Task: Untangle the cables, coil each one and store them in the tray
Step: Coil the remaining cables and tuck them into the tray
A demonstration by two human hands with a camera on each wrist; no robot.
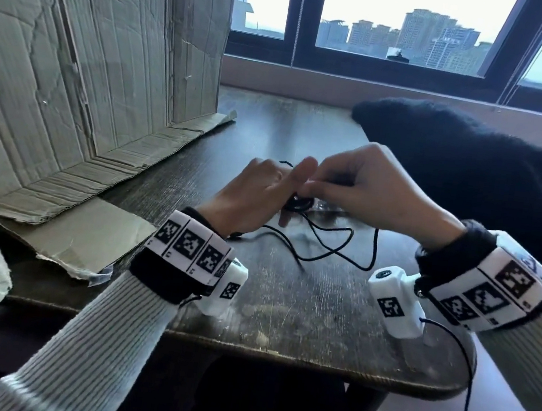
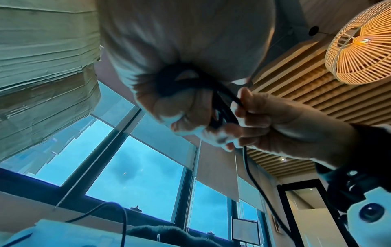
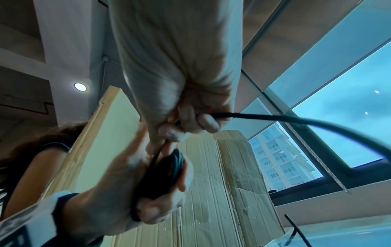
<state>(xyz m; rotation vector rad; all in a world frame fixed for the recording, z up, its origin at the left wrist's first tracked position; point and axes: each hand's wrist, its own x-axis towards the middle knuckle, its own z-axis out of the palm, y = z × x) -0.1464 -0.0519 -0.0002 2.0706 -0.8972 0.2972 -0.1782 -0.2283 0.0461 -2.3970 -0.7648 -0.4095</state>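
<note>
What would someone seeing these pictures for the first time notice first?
Probably the two hands meeting over the middle of the dark wooden table: the left hand holds a small coil of black cable, while the right hand pinches the loose strand feeding it. The uncoiled rest trails in loops toward the near edge. Creased cardboard stands at the left, and a black fuzzy garment lies at the right.

- We note the table [image 1: 301, 311]: dark wood, grain worn and scuffed, dull sheen with pale blotches.
- Cable [image 1: 336, 244]: thin, black, matt rubbery jacket; the coil [image 3: 167, 175] reads the same.
- Cardboard [image 1: 82, 86]: corrugated, creased, rough, with glossy tape strips.
- Black cloth [image 1: 472, 168]: fuzzy, fleece-like, matt.
- Sleeves [image 1: 103, 338]: pale ribbed knit.
- Wristbands [image 1: 189, 246]: smooth white plastic blocks with printed black patterns.
- Lampshade [image 2: 359, 41]: slatted, wood-like, warm matt finish.
- Window frame [image 1: 399, 67]: dark, smooth.
</note>
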